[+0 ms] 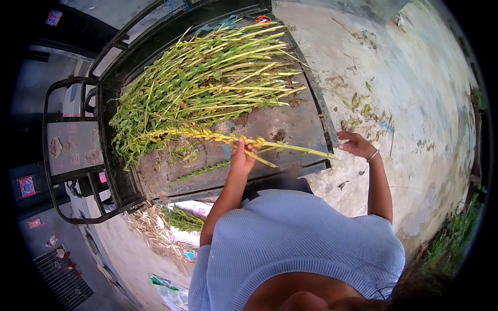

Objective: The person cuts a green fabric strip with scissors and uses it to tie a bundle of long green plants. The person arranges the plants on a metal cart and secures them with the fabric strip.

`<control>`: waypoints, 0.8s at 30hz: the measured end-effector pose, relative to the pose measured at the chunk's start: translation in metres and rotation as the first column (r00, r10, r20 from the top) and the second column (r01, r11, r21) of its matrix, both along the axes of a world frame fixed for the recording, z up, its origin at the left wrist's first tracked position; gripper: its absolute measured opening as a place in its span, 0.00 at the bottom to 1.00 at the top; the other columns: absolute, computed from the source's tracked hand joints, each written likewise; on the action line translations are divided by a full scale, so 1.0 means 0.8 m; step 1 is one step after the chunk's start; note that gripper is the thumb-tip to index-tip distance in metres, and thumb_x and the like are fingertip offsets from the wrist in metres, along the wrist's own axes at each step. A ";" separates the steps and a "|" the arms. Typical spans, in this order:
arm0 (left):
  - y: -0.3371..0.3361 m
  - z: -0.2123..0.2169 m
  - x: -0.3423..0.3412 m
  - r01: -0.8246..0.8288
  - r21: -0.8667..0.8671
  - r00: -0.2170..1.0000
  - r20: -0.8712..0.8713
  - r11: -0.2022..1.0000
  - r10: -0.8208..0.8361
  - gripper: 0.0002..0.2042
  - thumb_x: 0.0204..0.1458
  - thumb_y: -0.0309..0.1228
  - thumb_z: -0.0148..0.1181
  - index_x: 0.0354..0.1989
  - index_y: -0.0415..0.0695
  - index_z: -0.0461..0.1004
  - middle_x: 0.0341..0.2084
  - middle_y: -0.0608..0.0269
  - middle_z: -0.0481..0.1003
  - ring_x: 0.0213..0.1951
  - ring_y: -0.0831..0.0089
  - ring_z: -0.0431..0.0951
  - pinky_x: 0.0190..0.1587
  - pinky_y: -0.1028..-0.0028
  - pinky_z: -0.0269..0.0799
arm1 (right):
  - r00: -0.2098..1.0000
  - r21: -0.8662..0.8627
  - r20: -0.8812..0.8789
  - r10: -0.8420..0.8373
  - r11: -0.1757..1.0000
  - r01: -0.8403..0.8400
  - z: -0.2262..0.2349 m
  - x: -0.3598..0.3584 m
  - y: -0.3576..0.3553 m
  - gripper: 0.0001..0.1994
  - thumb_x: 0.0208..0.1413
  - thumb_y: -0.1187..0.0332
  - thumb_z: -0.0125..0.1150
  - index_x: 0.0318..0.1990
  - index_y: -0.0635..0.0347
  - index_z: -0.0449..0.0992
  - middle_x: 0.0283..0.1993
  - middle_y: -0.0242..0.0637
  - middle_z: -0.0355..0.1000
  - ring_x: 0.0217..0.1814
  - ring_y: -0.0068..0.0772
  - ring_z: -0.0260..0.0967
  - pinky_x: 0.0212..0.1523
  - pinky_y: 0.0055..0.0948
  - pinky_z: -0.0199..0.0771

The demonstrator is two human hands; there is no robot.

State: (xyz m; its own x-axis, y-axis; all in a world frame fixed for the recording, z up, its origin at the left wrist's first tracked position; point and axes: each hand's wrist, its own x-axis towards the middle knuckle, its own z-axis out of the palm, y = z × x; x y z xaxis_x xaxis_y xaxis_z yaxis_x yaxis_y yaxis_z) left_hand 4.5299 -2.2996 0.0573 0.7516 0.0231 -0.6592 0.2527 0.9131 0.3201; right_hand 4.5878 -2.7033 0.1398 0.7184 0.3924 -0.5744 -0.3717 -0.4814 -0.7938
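Note:
My left hand (242, 158) is closed around a few cut stalks (290, 148) set with yellow pods, which look like sesame. The podded ends point left over the cart bed, and the bare stem ends reach right past its edge. Off to the right, my right hand (356, 145) is open with bent fingers, close to the longest stem's end and apart from it. A large heap of green and yellow stalks (207, 85) lies on the bed beyond my left hand. A single green podded stalk (199, 171) rests nearer to me.
The dark metal cart bed (259, 122) has a raised rail frame (45, 135) at its left. Fallen leaves (358, 103) are scattered over the concrete floor (415, 98) to the right. Below the cart lie dry stalks (155, 230) and a green bundle (182, 220) on white sacking.

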 end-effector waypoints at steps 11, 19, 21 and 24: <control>-0.036 0.027 -0.044 0.237 0.297 0.967 0.021 0.925 -0.254 0.18 0.57 0.40 0.49 0.54 0.50 0.64 0.39 0.70 0.70 0.26 0.85 0.66 0.28 0.82 0.65 | 0.974 0.390 -0.080 0.211 0.906 -0.164 -0.006 0.007 0.147 0.10 0.57 0.64 0.52 0.31 0.62 0.72 0.17 0.20 0.58 0.18 0.10 0.50 0.18 0.17 0.51; -0.073 0.034 -0.044 0.408 0.257 0.895 0.076 0.876 -0.439 0.21 0.57 0.41 0.47 0.58 0.50 0.59 0.31 0.72 0.69 0.26 0.85 0.64 0.28 0.83 0.64 | 0.914 0.486 -0.204 0.350 0.847 -0.216 -0.037 -0.010 0.215 0.17 0.60 0.55 0.45 0.36 0.61 0.71 0.18 0.24 0.63 0.16 0.12 0.54 0.17 0.15 0.54; -0.067 0.030 -0.041 0.366 0.236 0.920 0.052 0.900 -0.388 0.21 0.57 0.41 0.48 0.58 0.49 0.60 0.29 0.73 0.68 0.25 0.85 0.64 0.28 0.83 0.64 | 0.870 0.411 -0.343 0.354 0.889 -0.200 -0.022 -0.005 0.204 0.17 0.60 0.55 0.44 0.37 0.61 0.71 0.20 0.24 0.65 0.17 0.12 0.55 0.16 0.15 0.55; -0.069 0.022 -0.034 0.331 0.244 0.939 0.008 0.912 -0.343 0.20 0.57 0.39 0.49 0.56 0.48 0.62 0.27 0.73 0.66 0.24 0.85 0.63 0.26 0.83 0.64 | 0.880 0.336 -0.335 0.338 0.915 -0.223 -0.013 -0.007 0.185 0.18 0.60 0.54 0.44 0.36 0.61 0.70 0.20 0.25 0.66 0.17 0.12 0.56 0.16 0.16 0.55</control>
